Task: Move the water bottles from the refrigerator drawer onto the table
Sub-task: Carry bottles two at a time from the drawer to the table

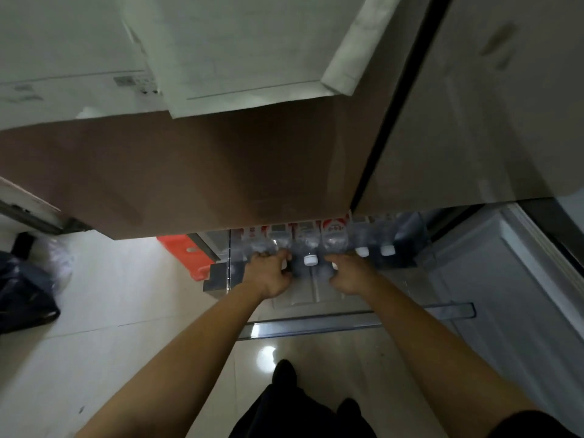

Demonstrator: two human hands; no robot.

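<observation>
Several clear water bottles with white caps and red labels lie side by side in the open refrigerator drawer point(347, 320), caps toward me. My left hand point(268, 273) grips the neck end of the leftmost bottle point(268, 245). My right hand point(350, 273) curls round the cap end of another bottle point(333, 240). Between my hands lies one free bottle point(308, 248), its cap showing. Two more capped bottles point(374, 245) lie to the right. The bottles' far ends are hidden under the brown refrigerator door front above.
The brown refrigerator front point(189, 172) overhangs the drawer. An open door point(505, 279) stands on the right. An orange plastic object point(186, 251) lies left of the drawer, and dark bags point(25, 295) sit on the tiled floor point(126, 311) at far left. My feet are below.
</observation>
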